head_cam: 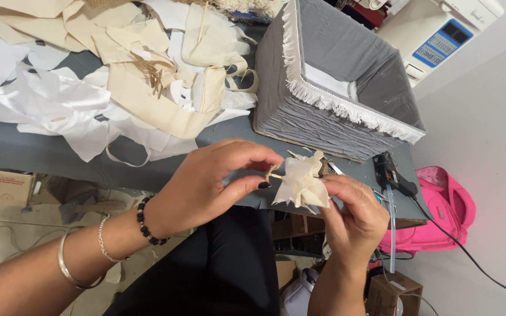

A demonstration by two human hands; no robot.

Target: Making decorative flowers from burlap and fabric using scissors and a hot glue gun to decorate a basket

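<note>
Both hands hold a small cream fabric bundle [301, 182] gathered like a flower, just in front of the grey table edge. My left hand [209, 184] pinches a thin tan string [273, 172] at the bundle's left side between thumb and fingers. My right hand [355, 212] grips the bundle from below and from the right. Beaded and metal bracelets sit on my left wrist.
A grey fabric-covered box [323, 126] with white fringe stands on the grey table [42, 153]. Cream and white fabric scraps [118, 76] pile at the left. A black glue gun [395, 175] with cord lies at the right edge. A pink bag [449, 213] sits on the floor.
</note>
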